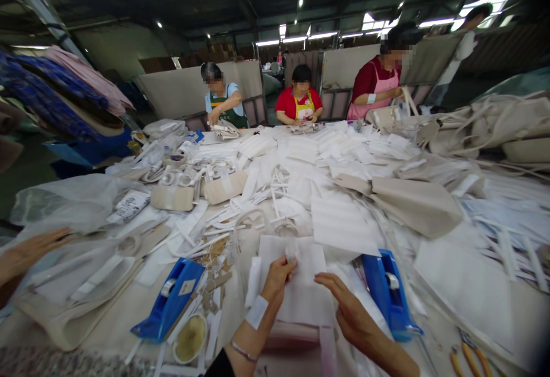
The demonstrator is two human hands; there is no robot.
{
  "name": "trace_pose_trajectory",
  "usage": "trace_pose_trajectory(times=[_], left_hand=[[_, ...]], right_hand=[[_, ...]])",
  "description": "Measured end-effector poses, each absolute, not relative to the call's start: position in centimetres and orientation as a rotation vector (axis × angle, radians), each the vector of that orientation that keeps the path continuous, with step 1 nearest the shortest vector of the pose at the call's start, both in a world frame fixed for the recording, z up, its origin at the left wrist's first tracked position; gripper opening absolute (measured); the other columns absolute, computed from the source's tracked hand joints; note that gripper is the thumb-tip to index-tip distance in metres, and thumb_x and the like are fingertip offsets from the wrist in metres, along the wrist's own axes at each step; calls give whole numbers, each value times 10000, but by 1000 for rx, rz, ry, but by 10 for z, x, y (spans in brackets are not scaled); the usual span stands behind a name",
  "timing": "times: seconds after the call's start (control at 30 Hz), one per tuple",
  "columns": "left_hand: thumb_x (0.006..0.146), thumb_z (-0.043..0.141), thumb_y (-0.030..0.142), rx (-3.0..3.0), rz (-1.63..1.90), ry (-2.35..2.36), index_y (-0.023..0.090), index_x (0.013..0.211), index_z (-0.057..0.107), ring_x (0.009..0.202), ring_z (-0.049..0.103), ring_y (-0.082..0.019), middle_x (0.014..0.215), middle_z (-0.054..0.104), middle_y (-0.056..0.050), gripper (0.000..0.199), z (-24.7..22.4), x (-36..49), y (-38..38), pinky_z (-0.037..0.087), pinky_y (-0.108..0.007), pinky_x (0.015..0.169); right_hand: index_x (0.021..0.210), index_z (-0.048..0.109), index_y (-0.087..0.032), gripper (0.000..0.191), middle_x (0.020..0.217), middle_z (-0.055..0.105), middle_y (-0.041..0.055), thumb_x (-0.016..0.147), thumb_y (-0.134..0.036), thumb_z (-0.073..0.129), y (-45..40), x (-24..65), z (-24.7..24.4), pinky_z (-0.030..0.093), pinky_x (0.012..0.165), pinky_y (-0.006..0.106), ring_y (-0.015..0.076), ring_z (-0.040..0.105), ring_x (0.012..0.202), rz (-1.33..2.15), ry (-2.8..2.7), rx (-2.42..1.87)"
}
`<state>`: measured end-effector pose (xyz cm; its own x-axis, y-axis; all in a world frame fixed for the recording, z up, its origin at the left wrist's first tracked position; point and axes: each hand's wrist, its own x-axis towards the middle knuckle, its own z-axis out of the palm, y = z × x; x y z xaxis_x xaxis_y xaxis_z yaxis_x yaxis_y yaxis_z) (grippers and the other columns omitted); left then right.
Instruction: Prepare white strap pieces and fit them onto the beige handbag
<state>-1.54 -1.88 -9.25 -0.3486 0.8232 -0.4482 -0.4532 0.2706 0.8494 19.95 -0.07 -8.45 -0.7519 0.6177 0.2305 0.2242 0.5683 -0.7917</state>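
A white foam sheet (303, 302) lies over a bag in front of me, with part of the bag's reddish-shaded body showing below it. My left hand (279, 277) is over the sheet's upper middle, its fingers pinched on a small piece of clear plastic (292, 249). A white patch is wrapped round the left wrist. To the right, my right hand (344, 302) rests near the sheet's right edge, fingers stretched out and holding nothing. Blue tape dispensers stand on both sides, one at the left (172, 299) and one at the right (390, 297).
Another person's hand (38, 251) reaches in at the left over a beige bag (64, 319). Round tin (190, 338) and orange-handled pliers (470, 357) lie near the front. White sheets, strips and bags cover the table; three people work across it, another stands behind.
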Motion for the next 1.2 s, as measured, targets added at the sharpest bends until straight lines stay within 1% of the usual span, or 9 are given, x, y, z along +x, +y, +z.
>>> trace_pose_trajectory(times=[0.1, 0.2, 0.3, 0.4, 0.7, 0.87, 0.97, 1.1, 1.2], left_hand=[[548, 833, 458, 347, 1384, 1361, 105, 810, 676, 398, 327, -27, 519, 490, 57, 467, -95, -12, -21, 179, -205, 425], [579, 828, 445, 291, 1389, 1341, 119, 883, 658, 415, 464, -46, 648, 596, 15, 477, -96, -5, -22, 304, -188, 425], [614, 811, 441, 241, 1415, 1300, 148, 988, 626, 615, 667, -144, 923, 667, -58, 509, -97, 4, -25, 487, -235, 551], [665, 777, 453, 220, 1469, 1269, 166, 1022, 596, 802, 715, -225, 1078, 642, -88, 493, -99, 14, -29, 554, -303, 691], [648, 788, 492, 206, 1610, 1269, 155, 1014, 577, 812, 719, -228, 923, 656, -51, 540, -116, 28, -30, 543, -286, 738], [571, 824, 480, 186, 1606, 1273, 153, 993, 587, 768, 719, -237, 882, 674, -50, 583, -124, 24, -29, 545, -307, 712], [561, 820, 457, 184, 1586, 1287, 143, 974, 604, 757, 709, -236, 852, 687, -56, 562, -125, 24, -29, 528, -281, 641], [537, 829, 408, 206, 1499, 1255, 134, 950, 602, 729, 691, -229, 841, 700, -82, 545, -124, 26, -30, 487, -251, 553], [572, 802, 431, 209, 1462, 1235, 150, 992, 569, 687, 675, -204, 812, 693, -72, 558, -124, 28, -29, 448, -233, 514]], right_hand=[[1365, 468, -348, 744, 1506, 391, 60, 723, 21, 399, -24, 225, -85, 382, 1091, 484, 245, 360, 1386, 889, -2588, -485], [1320, 518, -342, 593, 1508, 397, 76, 819, -28, 474, -38, 231, -101, 447, 1038, 478, 257, 390, 1369, 628, -2626, -344], [1283, 550, -268, 475, 1408, 522, 113, 874, -40, 470, -42, 227, -117, 512, 976, 431, 231, 468, 1311, 422, -2476, -311], [1234, 588, -257, 413, 1333, 588, 102, 905, -53, 444, -42, 223, -123, 538, 943, 409, 221, 520, 1260, 372, -2420, -345], [1169, 617, -238, 331, 1144, 678, 84, 943, -123, 405, -39, 196, -122, 550, 882, 345, 196, 633, 1065, 660, -2258, -495], [1016, 627, -224, 264, 941, 677, 54, 962, -345, 398, -48, 173, -118, 536, 787, 309, 197, 647, 883, 1193, -1990, -950], [944, 621, -211, 349, 796, 652, 58, 916, -466, 384, -50, 161, -122, 521, 680, 333, 228, 627, 749, 1249, -1806, -1205], [953, 622, -189, 413, 876, 679, 115, 859, -496, 363, -45, 152, -131, 527, 737, 369, 267, 649, 820, 1306, -1711, -1344], [1075, 626, -139, 520, 1073, 683, 172, 821, -506, 358, -37, 149, -140, 519, 884, 386, 284, 642, 1018, 1306, -1695, -1393]])
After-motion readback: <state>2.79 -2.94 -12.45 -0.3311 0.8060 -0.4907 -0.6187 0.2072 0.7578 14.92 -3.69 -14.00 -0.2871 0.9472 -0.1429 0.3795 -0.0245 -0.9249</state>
